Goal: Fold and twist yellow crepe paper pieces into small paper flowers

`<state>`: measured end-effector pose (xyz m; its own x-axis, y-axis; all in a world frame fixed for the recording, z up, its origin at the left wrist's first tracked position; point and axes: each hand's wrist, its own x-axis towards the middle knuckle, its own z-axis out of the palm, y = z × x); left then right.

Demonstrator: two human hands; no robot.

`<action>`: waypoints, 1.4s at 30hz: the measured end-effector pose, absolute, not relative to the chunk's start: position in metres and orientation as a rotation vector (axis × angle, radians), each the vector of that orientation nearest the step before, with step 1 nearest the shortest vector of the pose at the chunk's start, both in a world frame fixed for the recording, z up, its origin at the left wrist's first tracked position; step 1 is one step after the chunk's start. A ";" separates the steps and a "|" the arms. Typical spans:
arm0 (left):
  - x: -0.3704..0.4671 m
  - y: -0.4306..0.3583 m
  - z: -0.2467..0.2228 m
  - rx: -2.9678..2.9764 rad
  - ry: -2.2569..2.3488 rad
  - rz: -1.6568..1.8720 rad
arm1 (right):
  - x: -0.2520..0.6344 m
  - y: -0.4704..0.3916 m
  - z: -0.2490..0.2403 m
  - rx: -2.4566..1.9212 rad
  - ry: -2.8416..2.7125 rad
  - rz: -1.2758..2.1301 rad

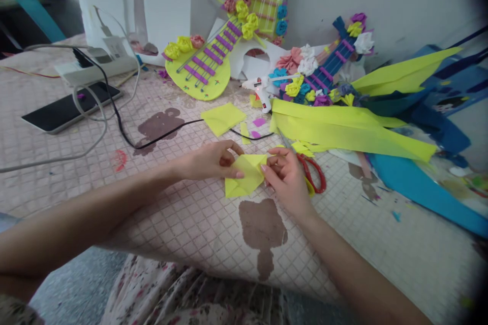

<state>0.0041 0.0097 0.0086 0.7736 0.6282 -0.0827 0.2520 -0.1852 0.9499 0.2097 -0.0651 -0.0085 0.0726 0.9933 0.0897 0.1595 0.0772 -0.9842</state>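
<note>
Both hands hold one small yellow paper sheet (pixel 247 176) above the quilted table cover. My left hand (pixel 213 161) pinches its left side between thumb and fingers. At its right side, my right hand (pixel 287 180) pinches a corner that looks folded over. Just behind lies another yellow paper square (pixel 223 118), near small yellow and purple scraps. Red-handled scissors (pixel 314 173) rest beside my right hand, partly hidden by it. A white glue gun (pixel 263 92) stands farther back.
Behind are a yellow paper guitar (pixel 204 71) and a blue one (pixel 335 63) with paper flowers. Long yellow strips (pixel 343 124) and a blue strip (pixel 419 188) lie right. Left are a phone (pixel 72 106), cables and a power strip (pixel 97 67).
</note>
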 end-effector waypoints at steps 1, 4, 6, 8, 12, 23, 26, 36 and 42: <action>0.002 0.011 0.008 1.720 0.662 0.333 | 0.210 -0.065 -0.008 -1.298 -1.258 1.029; -0.003 0.013 0.007 1.655 0.643 0.281 | 0.210 -0.066 -0.009 -1.291 -1.194 1.074; -0.005 0.015 0.007 1.651 0.679 0.316 | 0.210 -0.066 -0.009 -1.281 -1.196 1.083; -0.005 0.016 0.007 1.647 0.728 0.368 | 0.209 -0.067 -0.010 -1.270 -1.208 1.093; -0.005 0.021 0.009 1.663 0.798 0.457 | 0.210 -0.068 -0.012 -1.300 -1.265 1.115; -0.007 0.027 0.008 1.574 0.916 0.471 | 0.220 -0.075 -0.003 -1.426 -1.963 0.240; -0.007 0.027 0.006 1.529 0.912 0.478 | 0.217 -0.078 -0.001 -1.393 -2.089 0.130; -0.011 0.019 0.019 2.160 0.958 0.665 | 0.219 -0.077 -0.006 -1.325 -2.265 0.306; -0.019 -0.001 0.022 2.457 0.639 0.333 | 0.221 -0.076 -0.004 -1.329 -2.270 0.389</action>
<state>-0.0187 -0.0010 0.0220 0.8545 0.5111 0.0923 0.3682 -0.7214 0.5866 0.2213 -0.0759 -0.0041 -0.4151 0.8724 0.2582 0.7367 0.4888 -0.4673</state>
